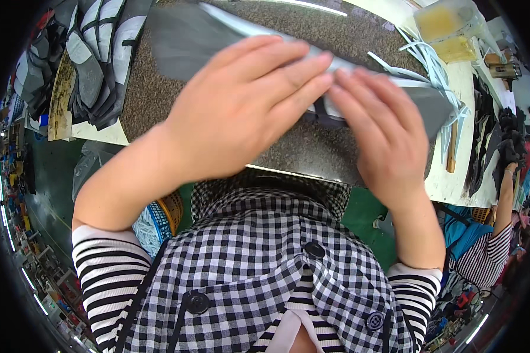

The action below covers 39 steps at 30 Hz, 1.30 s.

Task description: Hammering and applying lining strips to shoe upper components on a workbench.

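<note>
Both my hands are flat on a grey fabric piece (388,94) lying on the speckled dark mat (288,26) at twelve o'clock on the table (447,182). My left hand (241,109) presses down with fingers stretched out and together, pointing toward two o'clock; its grip is open and flat, clasping nothing, just pinning the pale edge of the piece. My right hand (383,135) lies beside it, fingers spread and pointing toward eleven o'clock, fingertips nearly meeting the left ones; that grip is open too, palm down on the fabric. A dark strip (324,115) peeks out between my two hands.

At one o'clock, a bunch of pale blue strips (436,65) fans over the mat's edge. Further out at one o'clock sits a clear plastic container (447,23) with yellowish stuff inside. At ten o'clock, a pile of grey and black cut pieces (94,53). At three o'clock another person's arm in a striped sleeve (489,253).
</note>
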Tool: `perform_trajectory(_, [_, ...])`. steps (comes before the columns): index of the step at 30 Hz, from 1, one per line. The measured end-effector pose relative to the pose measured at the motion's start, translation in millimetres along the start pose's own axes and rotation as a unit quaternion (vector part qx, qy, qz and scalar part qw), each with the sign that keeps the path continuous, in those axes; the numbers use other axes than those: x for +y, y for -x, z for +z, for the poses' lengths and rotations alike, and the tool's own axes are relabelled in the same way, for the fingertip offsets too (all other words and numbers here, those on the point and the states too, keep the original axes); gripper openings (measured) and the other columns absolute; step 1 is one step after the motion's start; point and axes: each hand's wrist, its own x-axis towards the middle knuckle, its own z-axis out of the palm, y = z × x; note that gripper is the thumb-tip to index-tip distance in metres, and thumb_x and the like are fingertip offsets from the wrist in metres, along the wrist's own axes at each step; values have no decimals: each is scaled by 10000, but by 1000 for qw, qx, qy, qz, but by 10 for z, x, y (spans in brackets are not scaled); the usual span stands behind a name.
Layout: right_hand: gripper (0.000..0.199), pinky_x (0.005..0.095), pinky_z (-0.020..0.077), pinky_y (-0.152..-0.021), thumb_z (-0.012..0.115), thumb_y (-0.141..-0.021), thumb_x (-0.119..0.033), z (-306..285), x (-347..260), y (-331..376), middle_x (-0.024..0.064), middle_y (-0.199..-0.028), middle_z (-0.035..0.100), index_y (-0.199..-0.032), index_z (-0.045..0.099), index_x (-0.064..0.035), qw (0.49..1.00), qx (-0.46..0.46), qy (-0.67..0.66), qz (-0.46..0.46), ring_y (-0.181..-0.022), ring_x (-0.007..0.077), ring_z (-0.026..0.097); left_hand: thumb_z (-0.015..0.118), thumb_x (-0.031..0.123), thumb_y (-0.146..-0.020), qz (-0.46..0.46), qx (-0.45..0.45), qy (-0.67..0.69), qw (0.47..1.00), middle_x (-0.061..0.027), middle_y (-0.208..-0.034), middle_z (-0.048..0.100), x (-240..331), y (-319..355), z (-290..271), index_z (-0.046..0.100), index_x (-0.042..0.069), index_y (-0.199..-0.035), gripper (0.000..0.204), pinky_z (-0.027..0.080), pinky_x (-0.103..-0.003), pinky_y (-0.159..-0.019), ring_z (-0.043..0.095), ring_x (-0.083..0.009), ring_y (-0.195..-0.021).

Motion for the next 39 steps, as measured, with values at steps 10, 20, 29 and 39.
perform_trajectory(10, [404,401,468,-952,663,-840,-164,190,-443,115,160,-1249,592,-1192,580,18,961,-179,-189,94,-1157,317,557,536,193,-876,-45,-252,-1,967,-168,-1466,447,395,665,337,489,-24,-1369,541,307,-442,-1128,458,-276,-1317])
perform_trajectory(20, [559,396,503,-861,835,-680,-198,483,-38,-441,147,-1042,608,-1117,553,7,954,-269,-68,111,-1038,314,599,777,87,-679,-108,-37,-5,993,-146,-1122,592,-254,208,592,565,29,-1142,513,453,-435,-954,585,-318,-1049])
perform_trajectory(29, [113,380,523,-731,657,-784,-102,398,-337,-87,89,-906,622,-884,639,-53,965,-205,-86,140,-877,273,637,630,109,-749,-86,-251,10,964,-72,-842,578,-33,174,335,681,55,-826,107,487,-366,-758,597,-256,-861])
perform_trajectory(39, [276,347,538,-827,604,-813,-122,456,-578,289,123,-1072,662,-1050,651,13,991,-124,-11,57,-963,242,655,596,136,-796,-11,-170,52,984,-64,-931,592,158,497,413,677,-7,-1030,286,492,-363,-792,582,-243,-898])
